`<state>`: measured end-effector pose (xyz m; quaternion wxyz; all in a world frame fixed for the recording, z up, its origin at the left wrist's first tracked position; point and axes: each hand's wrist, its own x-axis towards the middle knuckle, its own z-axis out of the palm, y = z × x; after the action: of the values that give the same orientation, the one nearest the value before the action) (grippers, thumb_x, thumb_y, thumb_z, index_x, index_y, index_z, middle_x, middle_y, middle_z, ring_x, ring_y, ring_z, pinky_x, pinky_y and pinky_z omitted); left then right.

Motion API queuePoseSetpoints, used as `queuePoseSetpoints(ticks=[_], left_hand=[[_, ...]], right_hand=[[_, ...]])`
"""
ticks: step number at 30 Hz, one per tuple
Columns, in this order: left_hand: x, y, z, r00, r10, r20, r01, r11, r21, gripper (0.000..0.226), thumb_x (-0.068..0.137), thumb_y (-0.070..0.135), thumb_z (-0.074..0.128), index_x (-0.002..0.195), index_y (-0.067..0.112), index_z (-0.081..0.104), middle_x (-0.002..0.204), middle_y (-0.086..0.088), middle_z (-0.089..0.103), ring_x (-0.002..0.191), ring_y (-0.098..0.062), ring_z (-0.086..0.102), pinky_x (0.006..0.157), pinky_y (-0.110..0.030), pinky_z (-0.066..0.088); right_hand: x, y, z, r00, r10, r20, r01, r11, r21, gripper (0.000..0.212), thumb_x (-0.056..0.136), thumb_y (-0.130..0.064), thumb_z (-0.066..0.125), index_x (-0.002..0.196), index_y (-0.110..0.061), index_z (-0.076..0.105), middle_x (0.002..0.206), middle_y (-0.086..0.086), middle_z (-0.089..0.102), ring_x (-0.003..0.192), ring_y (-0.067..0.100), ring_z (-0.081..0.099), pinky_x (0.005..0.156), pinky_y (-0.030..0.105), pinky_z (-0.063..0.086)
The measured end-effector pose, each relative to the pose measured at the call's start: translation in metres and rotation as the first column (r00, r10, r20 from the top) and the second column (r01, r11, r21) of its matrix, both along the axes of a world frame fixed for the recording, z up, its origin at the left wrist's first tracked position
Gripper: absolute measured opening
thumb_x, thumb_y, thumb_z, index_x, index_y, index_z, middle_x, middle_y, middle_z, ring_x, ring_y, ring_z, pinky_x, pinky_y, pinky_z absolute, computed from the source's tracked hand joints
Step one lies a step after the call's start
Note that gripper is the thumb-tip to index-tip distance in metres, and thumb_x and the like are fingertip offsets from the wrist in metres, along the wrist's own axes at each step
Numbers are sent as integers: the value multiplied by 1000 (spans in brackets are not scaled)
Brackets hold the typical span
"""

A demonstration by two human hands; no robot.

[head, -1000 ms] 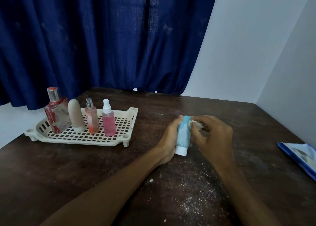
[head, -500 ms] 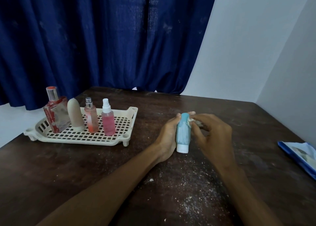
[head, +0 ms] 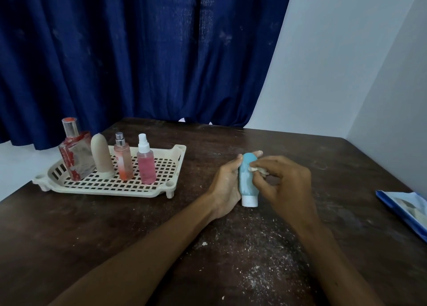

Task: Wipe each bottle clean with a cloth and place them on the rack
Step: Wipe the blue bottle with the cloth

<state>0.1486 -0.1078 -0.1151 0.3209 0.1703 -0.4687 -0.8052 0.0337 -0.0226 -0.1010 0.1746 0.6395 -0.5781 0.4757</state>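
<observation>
Mid-table, left hand [head: 225, 187] grips blue bottle [head: 247, 178], right hand [head: 286, 185] w/ cloth [head: 258, 169].

Home room, blue curtain [head: 138, 58], worn wooden table [head: 115, 224], toiletry bottles

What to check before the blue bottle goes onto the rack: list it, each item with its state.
1. Left hand grips the blue bottle: ok.
2. Right hand pinches the cloth against the bottle: ok.
3. Bottle wiped clean all round: cannot tell, far side hidden.
4. Free space on the rack right of the pink spray bottle: ok.
5. Rack's four bottles stand upright: ok.
</observation>
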Motion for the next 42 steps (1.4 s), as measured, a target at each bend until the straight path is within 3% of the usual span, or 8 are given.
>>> queuePoseSetpoints(ticks=[14, 17, 22, 26, 31, 36, 39, 42], left_hand=[[-2, 5, 4, 1000, 9, 1, -9, 1000, -17, 46, 108, 30, 30, 139, 8, 55, 135, -17, 60, 117, -24, 57, 111, -44, 39], [-2, 5, 3, 1000, 12, -8, -12, 1000, -19, 45, 108, 29, 30, 139, 8, 55, 135, -20, 59, 118, -26, 56, 113, -46, 37], [0, 2, 4, 1000, 31, 0, -31, 1000, -2, 46, 108, 31, 30, 138, 9, 56, 130, -18, 61, 114, -26, 59, 108, -44, 42], [-2, 3, 4, 999, 44, -9, -44, 999, -7, 45, 108, 30, 31, 138, 8, 56, 126, -15, 63, 110, -22, 61, 103, -39, 46], [0, 2, 4, 998, 59, -4, -59, 998, -22, 45, 109, 30, 29, 136, 8, 57, 125, -16, 66, 108, -22, 64, 101, -39, 49], [0, 3, 7, 998, 64, -4, -64, 998, -15, 43, 108, 28, 32, 137, 8, 56, 118, -12, 68, 101, -18, 67, 96, -35, 52], [0, 3, 7, 998, 68, -3, -68, 998, -14, 42, 108, 29, 34, 137, 8, 56, 123, -16, 63, 110, -25, 61, 105, -42, 46], [1, 3, 8, 997, 79, 18, -78, 997, -18, 41, 108, 30, 34, 137, 11, 57, 118, -15, 62, 108, -25, 58, 96, -37, 50]], right_hand=[[-1, 3, 3, 999, -47, 1, 47, 996, -81, 20, 78, -4, 80, 97, -8, 76, 95, 1, 74, 82, 10, 68, 74, 24, 57], [6, 4, 4, 1000, 20, -17, -21, 998, -66, 21, 78, -6, 79, 99, -10, 76, 96, -2, 74, 84, 9, 68, 75, 24, 57], [5, 2, 1, 1000, -1, -14, 1, 999, -32, 23, 73, -2, 82, 94, -10, 77, 91, 0, 74, 77, 8, 67, 72, 19, 55], [4, 1, -1, 999, -38, 6, 39, 997, -65, 21, 78, -5, 80, 98, -9, 76, 95, 1, 74, 83, 11, 68, 74, 29, 58], [12, 3, 3, 998, 45, -53, -46, 999, -19, 24, 75, -3, 81, 97, -12, 77, 94, -1, 74, 82, 9, 67, 74, 20, 54], [4, 2, 0, 999, -16, -40, 14, 998, -57, 19, 78, -2, 79, 96, -9, 76, 94, 1, 74, 84, 11, 67, 75, 30, 57], [9, 2, 0, 998, 50, -45, -51, 999, -16, 21, 79, -4, 79, 98, -11, 77, 97, 0, 74, 88, 10, 68, 78, 23, 55], [12, 2, 0, 994, 86, -64, -83, 996, 36, 23, 75, -2, 79, 94, -13, 79, 94, -4, 74, 87, 6, 67, 77, 20, 54]])
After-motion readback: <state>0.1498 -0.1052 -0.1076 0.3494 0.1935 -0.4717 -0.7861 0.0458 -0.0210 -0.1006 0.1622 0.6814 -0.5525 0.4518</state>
